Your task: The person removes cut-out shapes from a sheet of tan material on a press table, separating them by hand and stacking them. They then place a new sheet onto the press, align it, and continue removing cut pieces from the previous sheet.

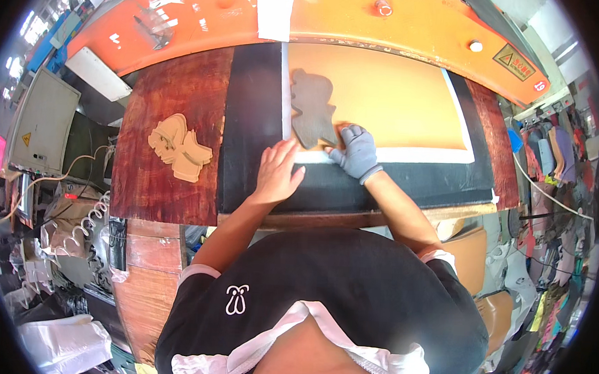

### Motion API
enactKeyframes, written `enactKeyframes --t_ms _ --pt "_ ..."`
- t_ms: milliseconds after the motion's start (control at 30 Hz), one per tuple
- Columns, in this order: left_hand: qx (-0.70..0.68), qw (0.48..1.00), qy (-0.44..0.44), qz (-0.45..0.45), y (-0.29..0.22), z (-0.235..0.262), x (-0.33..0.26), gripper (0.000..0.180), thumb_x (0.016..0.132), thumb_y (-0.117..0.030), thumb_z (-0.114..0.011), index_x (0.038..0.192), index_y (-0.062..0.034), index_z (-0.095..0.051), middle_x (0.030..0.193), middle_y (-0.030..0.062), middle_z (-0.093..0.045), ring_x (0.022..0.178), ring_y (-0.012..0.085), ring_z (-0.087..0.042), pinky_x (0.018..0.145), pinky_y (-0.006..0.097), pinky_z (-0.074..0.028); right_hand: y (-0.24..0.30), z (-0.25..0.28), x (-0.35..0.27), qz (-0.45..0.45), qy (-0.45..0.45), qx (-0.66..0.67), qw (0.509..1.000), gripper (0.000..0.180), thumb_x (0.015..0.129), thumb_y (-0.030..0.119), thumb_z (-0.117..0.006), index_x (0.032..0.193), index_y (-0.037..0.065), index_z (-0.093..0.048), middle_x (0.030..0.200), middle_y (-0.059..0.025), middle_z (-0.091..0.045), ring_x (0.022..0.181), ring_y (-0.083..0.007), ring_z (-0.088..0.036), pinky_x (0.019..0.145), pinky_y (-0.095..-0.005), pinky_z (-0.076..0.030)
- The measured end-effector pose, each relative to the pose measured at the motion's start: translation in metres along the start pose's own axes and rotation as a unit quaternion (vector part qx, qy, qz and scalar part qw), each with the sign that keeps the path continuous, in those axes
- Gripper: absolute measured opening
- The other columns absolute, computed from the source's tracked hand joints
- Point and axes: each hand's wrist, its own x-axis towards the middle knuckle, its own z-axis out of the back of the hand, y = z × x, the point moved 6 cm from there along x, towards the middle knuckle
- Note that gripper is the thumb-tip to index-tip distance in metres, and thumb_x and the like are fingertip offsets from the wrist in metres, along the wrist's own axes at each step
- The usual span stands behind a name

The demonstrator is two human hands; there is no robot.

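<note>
A dark grey, irregularly outlined cutting die (313, 107) lies on the left part of a tan sheet (397, 98) with white edges. My right hand (358, 155), in a grey glove, is at the die's lower right corner, fingers curled and thumb against that corner. Bare, my left hand (278, 171) rests flat with its fingers stretched out, the fingertips at the sheet's near left corner, just below the die. Under the sheet is a black board (252, 118). To the left, a small pile of tan cut pieces (181, 148) sits on the reddish-brown tabletop (136, 173).
An orange press beam (333, 18) spans the far side, with a red button (383, 7) and a yellow warning label (514, 63). A grey cabinet (41, 122) and coiled white cable (90, 225) are on the left. Many coloured pieces hang on the right (555, 158).
</note>
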Motion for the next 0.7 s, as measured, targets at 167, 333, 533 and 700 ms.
enactKeyframes --t_ms 167,333,533,700 --pt "-0.003 0.999 0.021 0.027 0.009 -0.019 0.007 0.049 0.073 -0.021 -0.064 0.117 -0.0039 -0.053 0.124 0.0095 -0.051 0.120 0.0285 -0.044 0.095 0.050 -0.035 -0.001 -0.007 0.001 -0.003 -0.012 0.048 0.999 0.032 0.068 0.029 -0.071 0.085 0.004 -0.064 0.085 -0.0144 -0.058 0.084 -0.0315 -0.057 0.076 -0.0422 -0.046" --pt "-0.021 0.999 -0.018 0.030 0.007 -0.017 -0.002 0.046 0.070 -0.016 -0.064 0.113 -0.0045 -0.057 0.121 0.0083 -0.054 0.117 0.0269 -0.047 0.089 0.046 -0.039 -0.001 -0.005 -0.004 -0.008 0.012 0.052 0.999 0.025 0.065 0.021 -0.071 0.081 0.003 -0.065 0.085 -0.0132 -0.058 0.085 -0.0312 -0.057 0.076 -0.0411 -0.045" --pt "-0.034 0.998 -0.022 0.041 0.006 -0.014 -0.001 0.044 0.070 -0.014 -0.063 0.112 -0.0046 -0.058 0.123 0.0082 -0.054 0.119 0.0264 -0.046 0.092 0.049 -0.039 0.001 -0.003 -0.002 -0.012 -0.009 0.078 0.997 0.024 0.062 0.016 -0.072 0.076 0.000 -0.064 0.085 -0.0145 -0.060 0.084 -0.0316 -0.058 0.077 -0.0403 -0.045" --pt "-0.042 0.998 0.000 0.052 0.008 -0.016 0.000 0.044 0.072 -0.015 -0.063 0.115 -0.0045 -0.057 0.125 0.0097 -0.053 0.121 0.0280 -0.045 0.096 0.047 -0.036 -0.003 -0.007 -0.005 -0.025 0.004 0.086 0.996 0.022 0.062 0.013 -0.071 0.076 -0.001 -0.063 0.085 -0.0144 -0.060 0.084 -0.0320 -0.058 0.078 -0.0400 -0.045"
